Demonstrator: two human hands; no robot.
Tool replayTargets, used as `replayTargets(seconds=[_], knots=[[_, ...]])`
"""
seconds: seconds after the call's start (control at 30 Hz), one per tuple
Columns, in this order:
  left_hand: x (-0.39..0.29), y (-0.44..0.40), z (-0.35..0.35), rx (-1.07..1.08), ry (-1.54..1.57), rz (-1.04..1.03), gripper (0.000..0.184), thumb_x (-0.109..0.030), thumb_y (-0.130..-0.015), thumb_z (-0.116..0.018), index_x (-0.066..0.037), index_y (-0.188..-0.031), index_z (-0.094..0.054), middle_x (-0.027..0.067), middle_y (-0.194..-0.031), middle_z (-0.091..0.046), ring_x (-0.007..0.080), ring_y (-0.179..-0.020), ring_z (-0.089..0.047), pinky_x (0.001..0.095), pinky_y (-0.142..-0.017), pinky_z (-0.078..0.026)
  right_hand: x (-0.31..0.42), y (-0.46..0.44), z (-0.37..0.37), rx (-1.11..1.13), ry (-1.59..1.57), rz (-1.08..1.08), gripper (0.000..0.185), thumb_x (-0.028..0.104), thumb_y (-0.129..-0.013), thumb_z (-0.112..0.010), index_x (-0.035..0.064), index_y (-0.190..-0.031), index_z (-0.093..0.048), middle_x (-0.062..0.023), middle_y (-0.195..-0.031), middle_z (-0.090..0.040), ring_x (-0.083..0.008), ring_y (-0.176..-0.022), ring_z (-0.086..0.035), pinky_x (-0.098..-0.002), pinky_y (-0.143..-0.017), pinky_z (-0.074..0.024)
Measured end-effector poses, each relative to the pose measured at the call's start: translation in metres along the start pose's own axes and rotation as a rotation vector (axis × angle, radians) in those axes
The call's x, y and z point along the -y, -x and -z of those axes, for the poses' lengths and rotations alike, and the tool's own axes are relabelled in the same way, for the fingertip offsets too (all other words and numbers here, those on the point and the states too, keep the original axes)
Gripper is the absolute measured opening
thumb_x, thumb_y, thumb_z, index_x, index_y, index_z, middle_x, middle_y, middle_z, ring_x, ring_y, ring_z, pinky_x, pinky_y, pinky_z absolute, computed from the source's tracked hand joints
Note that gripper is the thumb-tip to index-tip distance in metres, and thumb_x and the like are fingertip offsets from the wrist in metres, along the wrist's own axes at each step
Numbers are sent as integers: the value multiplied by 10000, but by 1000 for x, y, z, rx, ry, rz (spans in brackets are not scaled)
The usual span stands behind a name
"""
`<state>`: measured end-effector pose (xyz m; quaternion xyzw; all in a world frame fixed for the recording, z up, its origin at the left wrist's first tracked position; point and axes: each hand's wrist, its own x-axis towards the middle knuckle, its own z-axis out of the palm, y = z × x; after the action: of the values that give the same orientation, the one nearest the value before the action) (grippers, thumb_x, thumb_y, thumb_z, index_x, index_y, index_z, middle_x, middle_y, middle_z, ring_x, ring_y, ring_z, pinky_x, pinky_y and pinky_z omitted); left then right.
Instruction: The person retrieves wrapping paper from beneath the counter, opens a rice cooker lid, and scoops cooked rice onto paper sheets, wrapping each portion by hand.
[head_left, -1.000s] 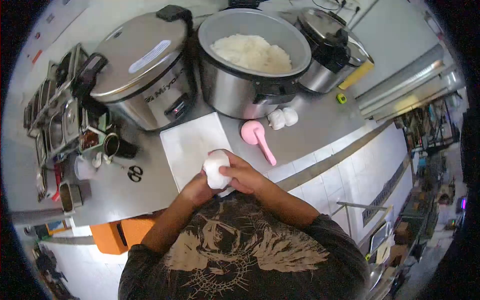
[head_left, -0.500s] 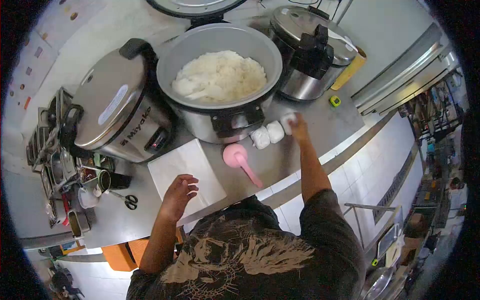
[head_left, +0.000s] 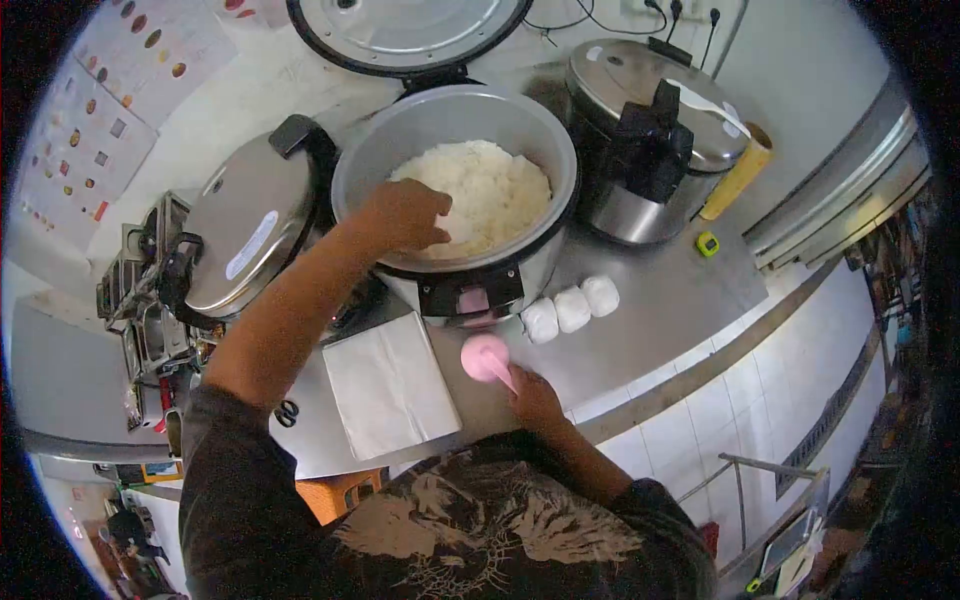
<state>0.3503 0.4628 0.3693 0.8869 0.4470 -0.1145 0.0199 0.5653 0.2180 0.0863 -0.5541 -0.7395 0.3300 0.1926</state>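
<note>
Inside the open rice cooker (head_left: 355, 150), my left hand (head_left: 405, 215) is over the white cooked rice (head_left: 490, 185). Its fingers are bent, with a gap between the visible fingertips; what lies under the palm is hidden. My right hand (head_left: 538, 402) is closed around the handle of a pink scoop (head_left: 484, 357), whose round cup faces down at the counter. Three white wrapped bundles (head_left: 573, 310) sit in a row to the right of the scoop. A stack of white paper sheets (head_left: 390, 385) lies left of it.
A closed cooker (head_left: 240, 230) stands at the left and another (head_left: 640, 130) at the right, with a white paddle (head_left: 705, 105) on its lid. A yellow roll (head_left: 738, 172), a small green timer (head_left: 707, 244) and scissors (head_left: 287, 413) are on the steel counter (head_left: 650, 320).
My left hand has moved from above the paper into the cooker. My right hand has let go of the rightmost bundle and taken the scoop's handle. The view has shifted.
</note>
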Motion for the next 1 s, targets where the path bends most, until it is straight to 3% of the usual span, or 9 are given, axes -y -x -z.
replayTargets(seconds=[0.07, 0.17, 0.27, 0.33, 0.47, 0.53, 0.67, 0.87, 1.0], knots=[[7, -37, -21, 270, -243, -6, 292, -231, -818, -760, -36, -1034, -731, 162, -1061, -717, 330, -1032, -678, 519, -843, -503, 7, 4, 30, 139, -102, -8, 536, 204, -866, -703, -19, -1319, -524, -235, -1171, -641, -436, -1045, -619, -469, -905, -499], [-10, -41, 0, 387, -350, 11, 334, -198, -766, -787, -48, -1058, -727, 199, -1062, -707, 339, -1019, -683, 466, -867, -537, 41, 25, 128, 255, -417, 152, 470, 200, -867, -720, -19, -1260, -585, -205, -1171, -656, -385, -1045, -641, -437, -898, -503], [3, -35, -5, 256, -235, 40, 217, -90, -796, -682, -39, -996, -748, 178, -1047, -724, 342, -999, -694, 501, -864, -527, 94, 26, 219, 158, -627, 263, 365, 187, -923, -668, 29, -1250, -628, -168, -1005, -675, -292, -979, -669, -420, -852, -529], [14, -33, -5, 206, -213, 53, 196, -65, -812, -641, -27, -970, -750, 181, -1040, -726, 349, -981, -700, 499, -857, -535, 121, -3, 268, -98, -195, 492, 410, 157, -926, -641, 40, -1316, -590, -178, -980, -663, -322, -929, -663, -432, -806, -521], [54, -23, -17, -125, -51, 148, 197, -74, -846, -585, 9, -934, -740, 218, -1041, -713, 378, -966, -699, 479, -846, -556, 170, -99, 314, -456, 499, 372, 427, 128, -921, -564, 55, -1342, -548, -206, -943, -665, -400, -848, -657, -490, -748, -521], [46, 5, 7, -240, 27, 265, 208, -61, -864, -549, 19, -958, -715, 244, -1040, -702, 401, -971, -693, 495, -854, -553, 193, -166, 323, -294, 783, 190, 330, 196, -945, -532, 50, -1231, -606, -205, -942, -696, -403, -849, -685, -504, -736, -544], [57, 7, 9, -380, 188, 406, 214, -78, -867, -535, 12, -977, -695, 246, -1064, -694, 405, -999, -684, 502, -872, -545, 177, -306, 283, -156, 967, 203, 250, 189, -929, -538, 26, -1019, -705, -218, -990, -708, -397, -899, -696, -497, -781, -552], [68, 21, 26, -309, 90, 394, 249, -94, -831, -568, 44, -1017, -660, 256, -1093, -677, 395, -1015, -673, 489, -884, -544, 145, -364, 222, 240, 1143, 317, 241, 189, -890, -571, 17, -979, -715, -194, -1026, -717, -377, -945, -698, -491, -826, -547], [91, 17, 9, -406, 116, 276, 316, -25, -749, -607, 123, -1025, -571, 289, -975, -682, 444, -965, -674, 495, -869, -534, 153, -345, 217, 327, 935, 338, 256, 191, -867, -600, 3, -1004, -705, -230, -1036, -702, -412, -995, -669, -498, -875, -523]])
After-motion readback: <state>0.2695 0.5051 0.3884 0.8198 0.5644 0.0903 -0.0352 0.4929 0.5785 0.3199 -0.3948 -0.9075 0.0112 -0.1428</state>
